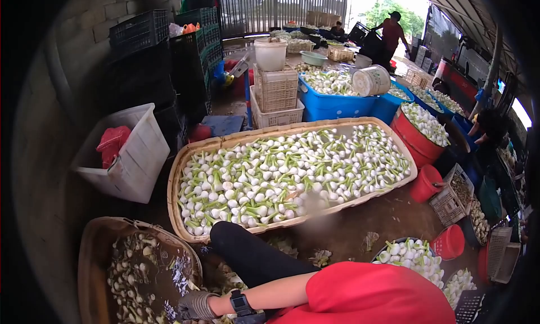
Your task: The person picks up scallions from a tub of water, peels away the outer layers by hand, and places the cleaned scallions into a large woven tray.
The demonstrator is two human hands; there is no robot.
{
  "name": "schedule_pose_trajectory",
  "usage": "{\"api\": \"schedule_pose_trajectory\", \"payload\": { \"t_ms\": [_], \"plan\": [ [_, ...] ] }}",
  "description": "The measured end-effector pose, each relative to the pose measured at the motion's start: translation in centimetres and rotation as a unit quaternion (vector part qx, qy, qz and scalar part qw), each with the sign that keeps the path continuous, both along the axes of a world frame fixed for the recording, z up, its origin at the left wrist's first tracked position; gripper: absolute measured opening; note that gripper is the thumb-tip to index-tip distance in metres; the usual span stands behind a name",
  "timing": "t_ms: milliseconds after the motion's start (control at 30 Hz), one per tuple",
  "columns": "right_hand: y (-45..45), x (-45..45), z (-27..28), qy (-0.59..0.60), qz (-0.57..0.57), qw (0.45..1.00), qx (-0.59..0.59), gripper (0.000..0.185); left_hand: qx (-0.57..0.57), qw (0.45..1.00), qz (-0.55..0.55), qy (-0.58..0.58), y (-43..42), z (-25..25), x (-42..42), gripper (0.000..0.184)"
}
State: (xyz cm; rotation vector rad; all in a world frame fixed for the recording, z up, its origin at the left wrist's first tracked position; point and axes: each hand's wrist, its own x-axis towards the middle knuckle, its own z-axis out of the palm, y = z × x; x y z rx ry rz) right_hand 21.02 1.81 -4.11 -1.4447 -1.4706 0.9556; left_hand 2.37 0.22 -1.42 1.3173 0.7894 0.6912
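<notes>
My right hand (197,306), in a grey striped glove with a black watch (242,303) at the wrist, reaches left from a red sleeve. Its fingers curl downward at the bottom edge; what they hold, if anything, is hidden. Beside it stands a tan tub (93,267) of murky water with loose garlic bulbs and peelings (132,282). My left hand does not show. Beyond my black-trousered knee (230,242) lies a long tan trough (174,183), full of white garlic bulbs with green stems (292,172) in water.
A white bin (143,161) holding red cloth stands left, by stacked dark crates (188,59). Blue tubs (332,104), a red barrel (413,141) and red buckets (426,183) line the right. Loose leaves litter the wet floor (388,211). A person (391,37) stands far back.
</notes>
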Motion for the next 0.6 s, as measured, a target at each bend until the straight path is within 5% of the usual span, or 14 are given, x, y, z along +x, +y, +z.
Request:
{"api": "schedule_pose_trajectory", "payload": {
  "t_ms": [33,67,100,133,167,200,233,267,333,400,433,500,567,600],
  "plan": [
    [0.0,-0.3,-0.5,0.002,0.008,1.000,-0.002,0.019,0.277,0.945,-0.005,0.173,-0.5,0.5,0.6,0.039],
    [0.0,-0.5,-1.3,0.019,-0.019,1.000,0.007,0.020,0.372,0.906,0.042,0.196,-1.9,2.6,2.4,0.042],
    [-0.4,-0.3,0.2,0.036,-0.047,0.998,0.017,0.022,0.231,0.935,0.016,0.267,-1.8,3.5,2.3,0.041],
    [-1.7,0.2,1.4,0.165,-0.040,0.983,-0.067,0.022,0.219,0.936,0.019,0.274,-1.9,3.7,2.0,0.039],
    [-1.3,-0.2,0.3,0.168,-0.036,0.983,-0.068,0.022,0.208,0.937,0.020,0.280,-1.9,3.8,1.9,0.038],
    [-0.7,-0.3,-1.1,0.025,-0.053,0.993,0.103,0.022,0.474,0.843,-0.021,0.252,-2.0,4.9,2.7,0.033],
    [-0.3,-0.6,-2.6,-0.118,-0.067,0.953,0.270,0.023,0.515,0.820,-0.002,0.251,-0.1,-0.1,0.2,0.030],
    [-1.1,0.3,0.3,-0.001,-0.017,0.996,0.089,0.027,0.478,0.846,0.003,0.236,0.4,-2.9,-1.1,0.028],
    [0.5,-2.8,-4.8,-0.043,-0.075,0.978,0.191,0.029,0.441,0.870,0.010,0.220,1.5,-5.2,-1.8,0.025],
    [0.9,-3.9,-6.4,0.028,-0.091,0.963,0.250,0.027,0.587,0.765,0.019,0.262,2.2,-5.0,-1.5,0.033],
    [1.1,-4.4,-7.2,0.061,-0.096,0.953,0.281,0.026,0.586,0.766,0.022,0.265,1.4,-4.3,-1.1,0.033],
    [-2.7,-2.4,-1.2,0.066,0.038,0.957,0.279,0.019,0.360,0.891,0.099,0.259,-1.3,-0.2,1.6,0.042],
    [-3.5,-2.2,1.5,0.076,0.001,0.945,0.319,0.015,0.314,0.907,0.119,0.252,-0.3,-2.4,1.1,0.052],
    [-3.4,-2.2,2.5,-0.009,-0.063,0.946,0.319,0.015,0.240,0.939,0.071,0.234,0.1,-2.6,0.8,0.052]
  ]
}}
